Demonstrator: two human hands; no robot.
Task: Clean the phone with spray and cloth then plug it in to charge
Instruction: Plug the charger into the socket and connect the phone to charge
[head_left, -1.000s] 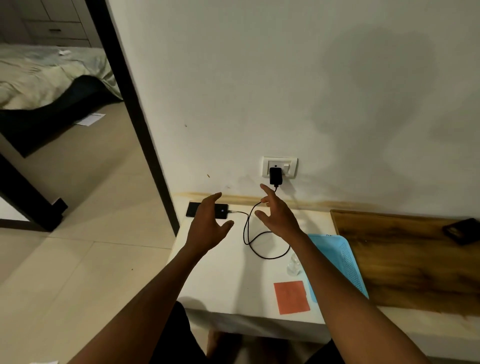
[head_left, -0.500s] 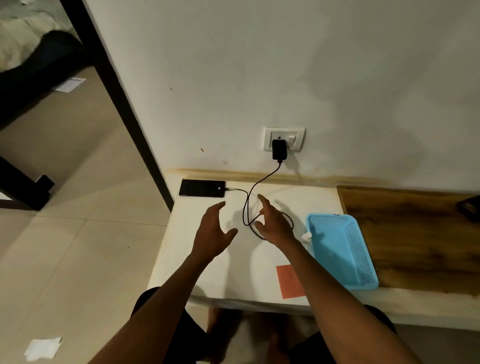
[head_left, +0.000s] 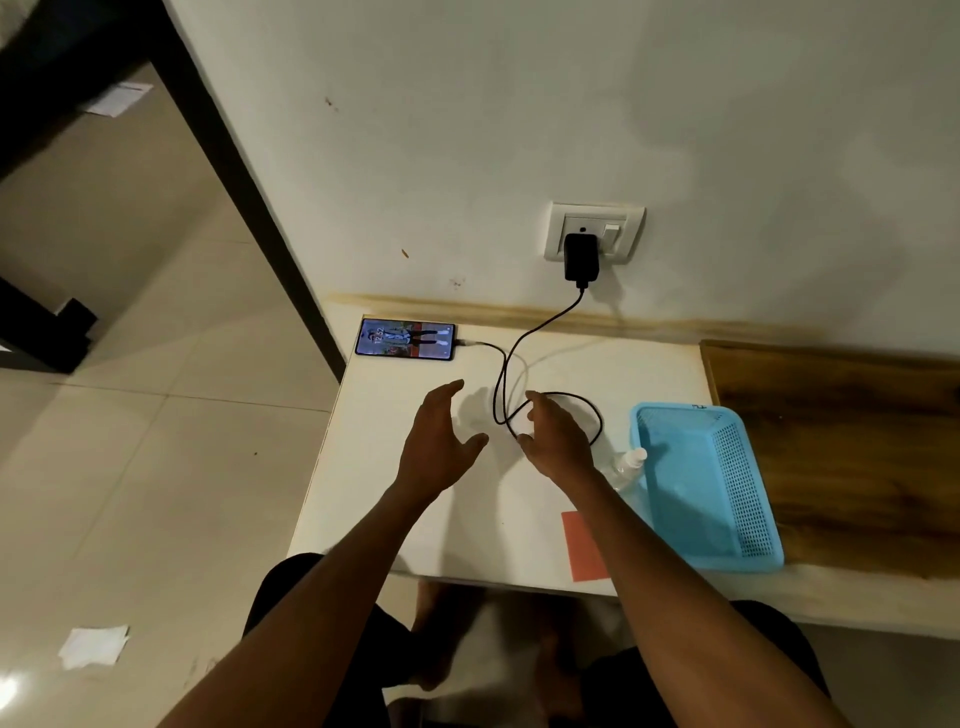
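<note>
The phone (head_left: 405, 339) lies flat at the far left corner of the white table (head_left: 395, 509), its screen lit. A black cable (head_left: 506, 384) runs from its right end in a loop to the black charger (head_left: 581, 258) plugged into the wall socket (head_left: 623, 218). My left hand (head_left: 439, 441) hovers open over the table, below the phone. My right hand (head_left: 558, 441) is open too, over the cable loop. A clear spray bottle (head_left: 626, 467) lies beside my right forearm. An orange cloth (head_left: 582, 545) lies flat near the front edge, partly hidden by my arm.
A light blue plastic basket (head_left: 748, 519) stands right of the bottle. A brown wooden surface (head_left: 841, 431) continues to the right. The wall rises directly behind the table. A dark door frame (head_left: 249, 171) and tiled floor (head_left: 130, 441) with scraps of paper lie to the left.
Both hands have drawn back from the socket and phone toward me. The phone screen, dark before, is now lit. The view has tilted further down.
</note>
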